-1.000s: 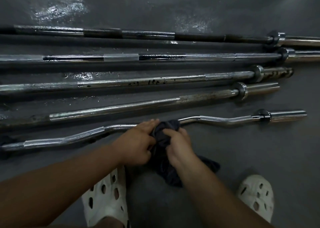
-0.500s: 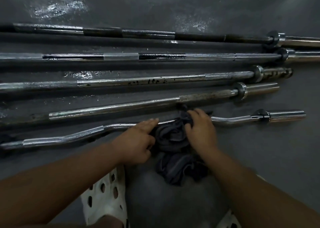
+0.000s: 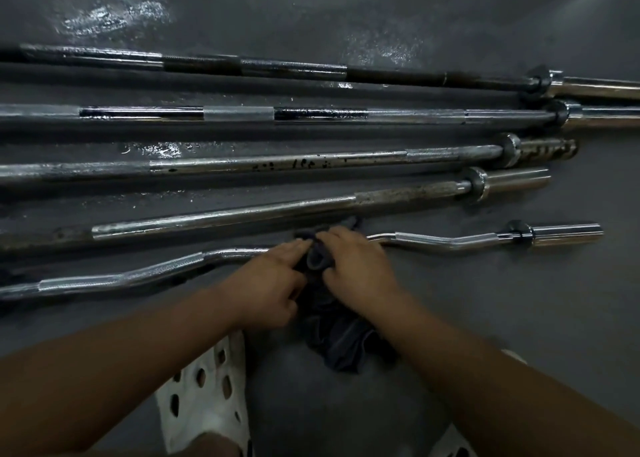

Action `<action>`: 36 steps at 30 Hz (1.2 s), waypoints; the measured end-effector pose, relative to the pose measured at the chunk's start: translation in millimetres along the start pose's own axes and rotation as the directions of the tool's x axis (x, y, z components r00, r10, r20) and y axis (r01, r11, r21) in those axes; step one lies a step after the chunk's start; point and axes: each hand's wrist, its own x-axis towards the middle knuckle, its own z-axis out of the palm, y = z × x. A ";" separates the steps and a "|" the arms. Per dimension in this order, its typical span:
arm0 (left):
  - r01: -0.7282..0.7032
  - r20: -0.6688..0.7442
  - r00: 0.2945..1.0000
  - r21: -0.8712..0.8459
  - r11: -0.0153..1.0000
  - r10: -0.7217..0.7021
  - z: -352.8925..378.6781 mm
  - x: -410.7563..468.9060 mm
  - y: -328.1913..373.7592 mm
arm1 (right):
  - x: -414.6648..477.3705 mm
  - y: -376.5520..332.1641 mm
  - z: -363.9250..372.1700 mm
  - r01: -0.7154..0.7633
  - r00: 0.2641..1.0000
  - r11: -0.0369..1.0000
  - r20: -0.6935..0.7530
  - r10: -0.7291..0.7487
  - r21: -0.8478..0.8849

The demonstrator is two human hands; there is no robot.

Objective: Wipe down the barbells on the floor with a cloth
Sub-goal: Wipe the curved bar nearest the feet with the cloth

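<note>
Item, lower centre of frame: we log a dark grey bunched cloth over the bent chrome curl bar on the floor, right hand clutching it to wipe, left hand likely steadying alongside, its grip undeterminable.

My left forearm and right forearm are bare from the lower edge of the view up to the wrists. My left hand and right hand are bare as well. On my left foot I wear a white moulded clog with rows of oval holes punched through its upper. The matching white clog on my right foot shows only in part: a corner with one dark hole at the bottom edge, and a thin white sliver beyond my right forearm.
</note>
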 end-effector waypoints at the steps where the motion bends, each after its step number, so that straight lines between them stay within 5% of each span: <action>1: 0.001 0.002 1.000 0.003 1.000 -0.001 -0.3 0.0 0.4 | 3.0 15.9 -7.3 -0.038 0.999 0.999 0.013 0.038 -0.020; 4: -0.019 -0.009 1.000 0.042 0.999 0.019 0.8 -0.5 -1.2 | 7.1 39.1 -13.6 -0.343 0.939 0.926 -0.048 0.339 -0.156; 9: -0.020 -0.057 0.998 0.047 0.999 0.022 3.0 -2.1 -0.9 | 7.5 -14.5 -2.2 -0.048 0.999 0.997 0.011 0.049 -0.059; 14: 0.081 -0.160 0.985 0.119 0.990 -0.062 9.8 -13.4 -15.5 | 1.9 34.5 -7.1 -0.342 0.939 0.922 -0.089 0.331 -0.181; 19: 0.114 -0.129 0.988 0.205 0.972 -0.088 17.1 -17.8 -13.3 | -17.1 -40.6 22.4 0.086 0.993 0.995 -0.073 -0.089 -0.045; 20: 0.106 -0.143 0.987 0.215 0.971 -0.076 17.0 -19.2 -12.3 | -15.3 -23.5 21.4 0.095 0.990 0.993 -0.097 -0.101 -0.063; 22: 0.095 -0.169 0.984 0.218 0.971 -0.059 17.6 -23.3 -10.6 | -13.7 24.2 18.0 -0.108 0.983 0.988 -0.160 0.090 -0.111; 25: 0.098 -0.183 0.982 0.238 0.966 -0.054 23.9 -25.1 -5.9 | -20.3 28.6 15.5 -0.413 0.904 0.908 -0.084 0.418 0.074; 29: 0.115 -0.150 0.986 0.255 0.960 -0.078 26.4 -21.4 -4.2 | -37.2 -38.5 19.1 -0.235 0.931 0.799 -0.106 0.348 0.554; 31: 0.111 -0.135 0.988 0.251 0.962 -0.079 24.8 -21.8 -5.8 | -25.6 -13.2 21.2 -0.287 0.858 0.692 -0.144 0.493 0.662; 32: 0.108 -0.137 0.988 0.253 0.962 -0.075 24.4 -22.1 -6.9 | -14.3 5.0 21.6 -0.369 0.753 0.553 -0.108 0.649 0.747; 34: 0.100 -0.143 0.988 0.264 0.959 -0.063 24.1 -21.5 -6.8 | 7.7 13.9 18.4 -0.383 0.490 0.103 0.108 0.865 0.918; 35: 0.097 -0.153 0.987 0.262 0.960 -0.058 24.6 -21.3 -6.5 | 13.7 3.0 21.7 -0.352 0.446 -0.032 0.198 0.873 0.935; 36: 0.096 -0.163 0.985 0.251 0.963 -0.056 24.7 -21.3 -6.0 | 15.8 -10.5 27.3 -0.349 0.476 -0.060 0.232 0.848 0.935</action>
